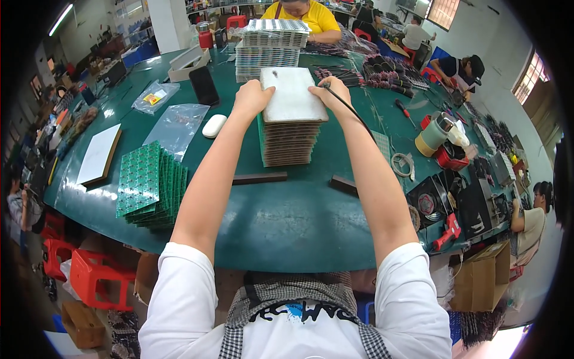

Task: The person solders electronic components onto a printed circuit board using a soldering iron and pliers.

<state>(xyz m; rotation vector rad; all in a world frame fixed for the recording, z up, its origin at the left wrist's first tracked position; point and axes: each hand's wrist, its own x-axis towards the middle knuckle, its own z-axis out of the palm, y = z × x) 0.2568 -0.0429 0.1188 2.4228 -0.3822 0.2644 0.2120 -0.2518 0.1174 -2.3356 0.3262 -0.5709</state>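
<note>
A flat white board [292, 99] with a small hole near one corner lies over a tall stack of thin circuit boards [287, 146]. My left hand [251, 97] grips the board's left edge, its thumb on the top face. On the opposite edge my right hand [332, 93] holds the same board, fingers mostly hidden beyond the side. A black cord [350, 107] runs from my right hand along the forearm. Two dark bars, a left bar [260, 178] and a right bar [344, 183], lie on the green table [281, 239] nearer to me.
Fanned green circuit boards [140, 182] and a white-topped slab [98, 154] occupy the left. Beyond my hands stand more stacked boards [267, 60], a phone [204, 85] and a white case [214, 125]. A red heat gun [448, 232] and a flask [433, 134] sit right. A co-worker [323, 21] sits opposite.
</note>
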